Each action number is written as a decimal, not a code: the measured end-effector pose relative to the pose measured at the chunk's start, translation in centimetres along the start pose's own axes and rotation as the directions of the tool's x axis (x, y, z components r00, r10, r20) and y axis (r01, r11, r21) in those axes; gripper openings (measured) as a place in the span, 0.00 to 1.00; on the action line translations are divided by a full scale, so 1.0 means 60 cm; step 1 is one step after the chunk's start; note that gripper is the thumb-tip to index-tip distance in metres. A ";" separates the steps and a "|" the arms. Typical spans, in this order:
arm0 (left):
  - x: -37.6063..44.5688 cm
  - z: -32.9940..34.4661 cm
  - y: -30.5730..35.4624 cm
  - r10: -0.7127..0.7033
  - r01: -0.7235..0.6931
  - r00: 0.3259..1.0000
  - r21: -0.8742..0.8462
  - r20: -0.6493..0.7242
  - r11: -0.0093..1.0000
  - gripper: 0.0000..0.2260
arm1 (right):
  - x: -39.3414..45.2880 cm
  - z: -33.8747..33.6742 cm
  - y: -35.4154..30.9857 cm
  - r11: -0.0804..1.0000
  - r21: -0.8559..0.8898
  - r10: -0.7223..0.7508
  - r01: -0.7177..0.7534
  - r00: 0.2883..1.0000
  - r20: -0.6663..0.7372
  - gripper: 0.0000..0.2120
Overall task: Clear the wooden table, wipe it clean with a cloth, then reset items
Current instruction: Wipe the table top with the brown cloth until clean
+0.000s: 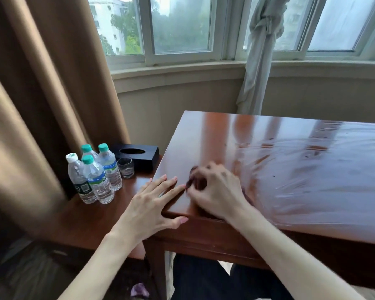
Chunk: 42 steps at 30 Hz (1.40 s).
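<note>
The glossy wooden table fills the right half of the head view, its top wet-looking and streaked with window reflections. My right hand is near the table's front left corner, fingers curled round a small dark cloth that it presses onto the wood; the cloth is blurred and mostly hidden under the fingers. My left hand lies flat on that same corner, fingers straight on the top and thumb along the front edge, just left of the cloth.
A lower side table to the left carries several water bottles, a black tissue box and a small glass. A brown curtain hangs behind it. A knotted white curtain hangs at the window.
</note>
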<state>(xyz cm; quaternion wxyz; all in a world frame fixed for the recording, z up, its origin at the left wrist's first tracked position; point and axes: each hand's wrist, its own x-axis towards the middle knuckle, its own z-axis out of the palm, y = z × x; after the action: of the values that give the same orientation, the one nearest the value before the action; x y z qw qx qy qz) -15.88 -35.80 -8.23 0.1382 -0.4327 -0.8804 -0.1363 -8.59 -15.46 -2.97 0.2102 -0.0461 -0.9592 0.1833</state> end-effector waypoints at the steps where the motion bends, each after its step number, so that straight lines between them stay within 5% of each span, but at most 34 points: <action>1: 0.000 0.000 0.000 0.001 -0.001 1.000 -0.001 0.003 1.000 0.37 | -0.029 -0.008 -0.004 0.997 0.055 -0.049 0.046 0.998 0.042 0.17; 4: -0.001 -0.005 0.002 -0.015 0.015 0.999 -0.003 0.050 1.000 0.38 | 0.024 -0.017 0.047 0.995 0.060 -0.085 0.080 0.993 0.082 0.20; 8: 0.017 -0.020 0.017 -0.145 0.150 0.987 -0.070 0.075 0.986 0.36 | 0.123 -0.001 0.088 0.986 -0.007 0.164 -0.164 0.986 -0.023 0.19; 14: 0.098 -0.016 0.035 -0.368 0.345 0.927 -0.227 -0.070 0.911 0.28 | 0.008 -0.014 0.046 0.994 0.061 -0.092 0.087 0.992 0.091 0.17; 18: 0.179 -0.003 0.012 -0.396 0.404 0.915 -0.159 0.083 0.901 0.21 | 0.183 0.018 0.119 0.988 -0.011 0.151 -0.151 0.989 -0.008 0.18; 23: 0.294 0.030 -0.047 -0.459 0.467 0.885 -0.164 0.084 0.869 0.22 | 0.302 0.069 0.169 1.000 -0.002 0.028 -0.027 0.995 0.096 0.13; 28: 0.412 0.121 -0.108 -0.448 0.457 0.885 -0.055 0.127 0.888 0.35 | 0.515 0.116 0.282 0.992 -0.062 0.117 -0.114 0.992 0.037 0.16; 33: 0.418 0.138 -0.107 -0.510 0.514 0.857 -0.040 0.078 0.857 0.34 | 0.680 0.157 0.366 0.971 -0.058 0.231 -0.233 0.972 -0.028 0.16; 42: 0.423 0.119 -0.097 -0.503 0.513 0.849 -0.026 0.165 0.858 0.25 | 0.545 0.091 0.313 0.993 -0.014 0.120 -0.120 0.970 0.210 0.15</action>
<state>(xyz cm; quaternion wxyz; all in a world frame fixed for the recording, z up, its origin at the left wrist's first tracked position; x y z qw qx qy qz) -36.32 -18.30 -6.38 0.0147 -0.1981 -0.9661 -0.1648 -40.36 5.58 -1.94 0.0958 -0.0844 -0.9717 0.1989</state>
